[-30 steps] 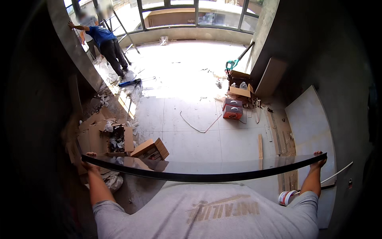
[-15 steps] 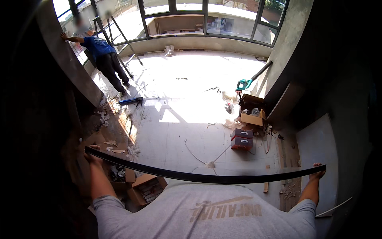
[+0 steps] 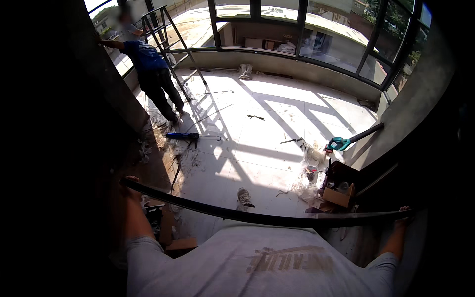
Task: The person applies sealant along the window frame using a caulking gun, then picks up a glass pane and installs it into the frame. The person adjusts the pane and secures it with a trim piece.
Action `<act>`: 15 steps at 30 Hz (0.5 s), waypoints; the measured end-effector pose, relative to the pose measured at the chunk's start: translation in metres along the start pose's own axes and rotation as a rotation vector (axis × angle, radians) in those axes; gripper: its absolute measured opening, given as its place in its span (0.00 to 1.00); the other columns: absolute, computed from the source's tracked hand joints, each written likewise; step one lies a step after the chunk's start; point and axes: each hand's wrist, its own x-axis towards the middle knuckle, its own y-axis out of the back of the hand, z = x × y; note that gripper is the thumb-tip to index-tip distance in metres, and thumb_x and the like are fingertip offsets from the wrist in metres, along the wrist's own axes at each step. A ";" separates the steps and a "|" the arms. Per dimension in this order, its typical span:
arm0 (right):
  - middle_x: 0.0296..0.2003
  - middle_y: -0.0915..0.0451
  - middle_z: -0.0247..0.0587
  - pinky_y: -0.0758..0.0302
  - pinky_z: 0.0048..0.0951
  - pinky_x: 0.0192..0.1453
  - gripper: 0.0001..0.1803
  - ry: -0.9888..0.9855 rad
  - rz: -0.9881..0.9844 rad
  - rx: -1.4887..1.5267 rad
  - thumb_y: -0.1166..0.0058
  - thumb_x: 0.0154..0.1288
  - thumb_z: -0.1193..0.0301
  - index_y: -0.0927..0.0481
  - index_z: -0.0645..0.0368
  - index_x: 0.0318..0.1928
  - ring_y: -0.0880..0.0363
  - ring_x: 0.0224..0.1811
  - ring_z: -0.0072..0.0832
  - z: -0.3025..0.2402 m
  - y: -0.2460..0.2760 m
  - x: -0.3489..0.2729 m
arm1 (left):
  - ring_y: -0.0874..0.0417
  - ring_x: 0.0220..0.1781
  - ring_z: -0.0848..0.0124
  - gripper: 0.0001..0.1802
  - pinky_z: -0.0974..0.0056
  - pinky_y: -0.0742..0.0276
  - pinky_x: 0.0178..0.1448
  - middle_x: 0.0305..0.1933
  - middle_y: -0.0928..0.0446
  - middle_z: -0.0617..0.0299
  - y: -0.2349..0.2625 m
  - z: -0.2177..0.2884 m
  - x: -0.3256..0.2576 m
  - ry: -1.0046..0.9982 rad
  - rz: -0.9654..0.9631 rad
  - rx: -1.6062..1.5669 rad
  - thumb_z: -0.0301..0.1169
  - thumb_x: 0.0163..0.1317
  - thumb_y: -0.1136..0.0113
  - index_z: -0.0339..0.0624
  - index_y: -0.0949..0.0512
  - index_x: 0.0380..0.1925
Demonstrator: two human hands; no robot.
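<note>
A long, narrow dark strip [image 3: 257, 218] stretches across in front of my chest, between my outspread arms. It looks curved here, and its material is hard to make out. My left hand [image 3: 129, 180] is closed around its left end, in deep shadow. At the other end, my right hand [image 3: 403, 214] grips the strip, with its fingers dim and partly hidden. My shoe [image 3: 244, 197] shows on the floor just beyond the strip's middle.
A co-worker in a blue shirt [image 3: 145, 56] leans on the left wall beside a stepladder [image 3: 170, 44]. A blue caulking gun [image 3: 182, 136] lies on the floor. A teal blower [image 3: 339, 143] rests by the right wall, near an open carton [image 3: 338, 196] and crumpled plastic. Large windows [image 3: 257, 34] close the far side.
I have stepped forward and my view has swung, so the room's things sit farther right and nearer. My shoe has come into view. Both hands still hold the strip.
</note>
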 end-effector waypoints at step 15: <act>0.47 0.17 0.54 0.13 0.40 0.53 0.27 0.044 -0.071 -0.085 0.63 0.77 0.56 0.22 0.68 0.52 0.14 0.42 0.44 0.110 -0.247 0.108 | 0.22 0.44 0.60 0.31 0.54 0.28 0.57 0.39 0.18 0.55 -0.173 -0.126 0.403 0.175 -0.672 -0.051 0.54 0.69 0.61 0.39 0.18 0.36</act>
